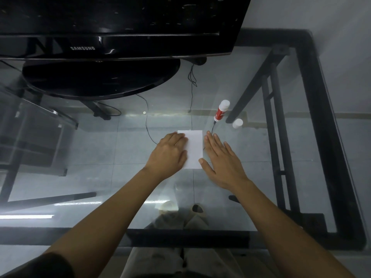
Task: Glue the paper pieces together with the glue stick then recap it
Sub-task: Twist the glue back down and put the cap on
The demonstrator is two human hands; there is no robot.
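a: white paper (193,149) is seen flat on the glass table (261,149), pressed between two bare hands.

b: how is it held?

a: no pinch is made. the left hand (167,155) is laid palm down over the sheet's left part, its fingers loosely curled onto the paper. the right hand (222,161) is spread flat and wide, fingers straight, its thumb tip touching the sheet's lower right corner and its palm resting just beside the right edge.

b: can separate paper pieces be told apart?

a: it cannot be told; only one white rectangle is made out, with a faint grid print on it.

b: and the glue stick?

a: the glue stick (221,110) is found beyond the right hand's fingertips, apart from them, with a white body and a red label. it looks upright and uncapped, though its top is too small to be judged well. the white cap (237,123) is set apart, to the right of the stick, also past the right hand.

b: what else is seen?

a: a black monitor (112,27) on a round stand is placed well beyond the left hand. thin black cables (147,117) are seen past the paper; whether above or below the glass cannot be told. a tiled floor (90,141) is visible through the glass.
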